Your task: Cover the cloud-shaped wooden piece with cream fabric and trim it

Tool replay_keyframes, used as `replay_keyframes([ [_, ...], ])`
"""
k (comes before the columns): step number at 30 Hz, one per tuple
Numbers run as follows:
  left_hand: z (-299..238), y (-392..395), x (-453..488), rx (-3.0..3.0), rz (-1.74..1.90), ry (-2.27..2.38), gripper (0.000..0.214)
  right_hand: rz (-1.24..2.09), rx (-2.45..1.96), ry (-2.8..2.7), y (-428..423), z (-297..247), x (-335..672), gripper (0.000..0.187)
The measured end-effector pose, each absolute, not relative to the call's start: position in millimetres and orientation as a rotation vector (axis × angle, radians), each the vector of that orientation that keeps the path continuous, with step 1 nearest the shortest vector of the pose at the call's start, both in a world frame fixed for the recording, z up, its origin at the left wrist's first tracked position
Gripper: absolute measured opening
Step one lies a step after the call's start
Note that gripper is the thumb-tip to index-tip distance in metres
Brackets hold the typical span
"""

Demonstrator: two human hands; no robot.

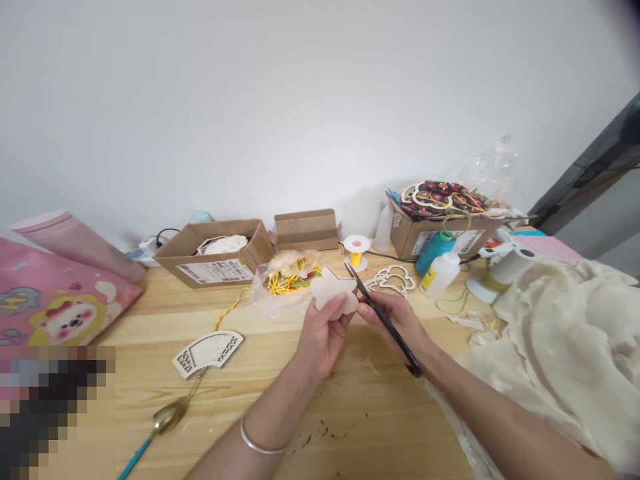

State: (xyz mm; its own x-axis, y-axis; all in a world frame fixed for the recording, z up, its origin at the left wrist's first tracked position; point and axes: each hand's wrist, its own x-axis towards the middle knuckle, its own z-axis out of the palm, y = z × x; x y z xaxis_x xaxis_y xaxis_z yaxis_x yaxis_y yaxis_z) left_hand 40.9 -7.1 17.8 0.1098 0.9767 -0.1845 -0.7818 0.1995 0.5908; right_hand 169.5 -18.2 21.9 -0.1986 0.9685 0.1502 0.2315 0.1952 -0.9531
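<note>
My left hand pinches a pale, flat cloud-shaped piece between thumb and fingers, above the middle of the table. My right hand is closed round black-handled scissors, seen nearly edge-on. Their blades point up and away, at the right edge of the cloud-shaped piece. Whether the blades touch it I cannot tell. Just beyond my right hand lie pale openwork cloud-shaped frames. To the left of my left hand rests a fan-shaped wooden ornament with yellow cord and a gold-and-teal tassel.
Open cardboard boxes stand along the wall. Nearby are a plastic bag of yellow cords, a yellow thread spool, a teal thread cone and a glue bottle. Cream cloth heaps at right; dark scraps lie in front.
</note>
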Motion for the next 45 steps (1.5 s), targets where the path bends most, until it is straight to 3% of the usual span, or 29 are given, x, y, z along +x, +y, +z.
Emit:
replay_keyframes([
  [16, 19.2, -8.8, 41.4, 0.365, 1.335, 0.591, 0.022, 1.235, -0.996, -1.567, -20.9, 29.1, 166.5, 0.048],
  [33, 20.0, -9.0, 41.6, 0.387, 1.322, 0.582, 0.021, 1.101, -1.068, -1.606, -17.3, 23.6, 168.3, 0.042],
  [45, 21.1, -9.4, 42.3, 0.347, 1.332, 0.583, 0.027, 1.208, -1.072, -1.517, -22.4, 25.9, 164.5, 0.045],
])
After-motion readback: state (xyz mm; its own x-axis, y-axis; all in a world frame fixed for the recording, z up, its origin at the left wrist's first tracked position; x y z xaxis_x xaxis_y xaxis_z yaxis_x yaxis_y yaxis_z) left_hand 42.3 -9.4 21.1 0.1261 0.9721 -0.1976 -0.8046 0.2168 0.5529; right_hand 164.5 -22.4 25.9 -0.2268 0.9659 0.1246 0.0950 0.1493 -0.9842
